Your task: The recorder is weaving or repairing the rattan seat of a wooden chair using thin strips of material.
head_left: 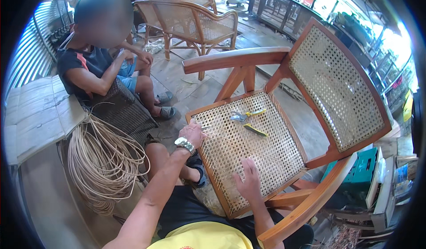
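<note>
A wooden armchair (236, 56) with a woven cane seat (275, 138) and a cane back (337, 85) stands before me. My left hand (193, 134), with a watch at its wrist, is closed at the seat's left edge. A thin, pale piece juts out beside its fingers; I cannot make out what it is. Flat over the cane near the seat's front right lies my right hand (249, 180), its fingers stretched out and holding nothing. A pair of pruning shears (247, 120) with yellow and black handles rests opened on the far part of the seat.
At my left hangs a large coil of rattan strands (104, 160), below a pale padded surface (42, 116). Another person (95, 67) sits at the far left. Behind stands a rattan bench (191, 20). A green crate (355, 171) is at the right, beyond the chair's arm.
</note>
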The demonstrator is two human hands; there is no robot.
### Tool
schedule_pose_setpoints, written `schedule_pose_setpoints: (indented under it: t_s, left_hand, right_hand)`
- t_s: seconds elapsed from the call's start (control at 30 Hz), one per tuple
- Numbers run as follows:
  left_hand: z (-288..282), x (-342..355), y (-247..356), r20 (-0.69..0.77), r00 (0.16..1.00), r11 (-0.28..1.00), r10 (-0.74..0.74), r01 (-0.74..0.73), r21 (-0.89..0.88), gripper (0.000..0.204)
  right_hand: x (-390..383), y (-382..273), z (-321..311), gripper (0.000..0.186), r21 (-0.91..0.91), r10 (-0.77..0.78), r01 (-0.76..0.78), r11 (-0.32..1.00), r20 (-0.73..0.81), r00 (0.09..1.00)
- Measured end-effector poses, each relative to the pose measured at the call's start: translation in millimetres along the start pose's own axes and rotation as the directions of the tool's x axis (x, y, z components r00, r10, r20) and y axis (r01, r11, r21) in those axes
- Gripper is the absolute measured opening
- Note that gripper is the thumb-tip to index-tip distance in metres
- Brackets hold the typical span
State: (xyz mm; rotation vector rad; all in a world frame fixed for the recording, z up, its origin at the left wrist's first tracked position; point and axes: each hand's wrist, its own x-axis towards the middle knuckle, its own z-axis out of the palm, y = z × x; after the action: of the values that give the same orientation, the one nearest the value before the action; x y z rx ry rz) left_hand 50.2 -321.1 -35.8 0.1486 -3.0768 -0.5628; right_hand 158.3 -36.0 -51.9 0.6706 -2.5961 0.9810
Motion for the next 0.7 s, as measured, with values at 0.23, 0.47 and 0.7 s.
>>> schedule_pose_setpoints:
  t_s: [0.23, 0.47, 0.7]
  left_hand:
    - [11, -15, -10, -0.300, 0.937, 0.967, -0.179, 0.112, -0.227, 0.061]
    - [64, -16, -39, -0.204, 0.866, 0.623, -0.457, 0.148, -0.768, 0.070]
    - [61, -23, -30, 0.353, 0.844, 0.009, -0.404, 0.390, -0.921, 0.064]
  right_hand:
    - [-106, -18, -106, 0.046, 0.024, 0.479, -0.478, 0.878, -0.017, 0.878]
    - [-176, -13, -224, 0.040, 0.197, 0.552, -0.564, 0.802, -0.603, 0.575]
    - [-102, -65, -322, 0.028, 0.005, 0.317, -0.526, 0.851, -0.802, 0.505]
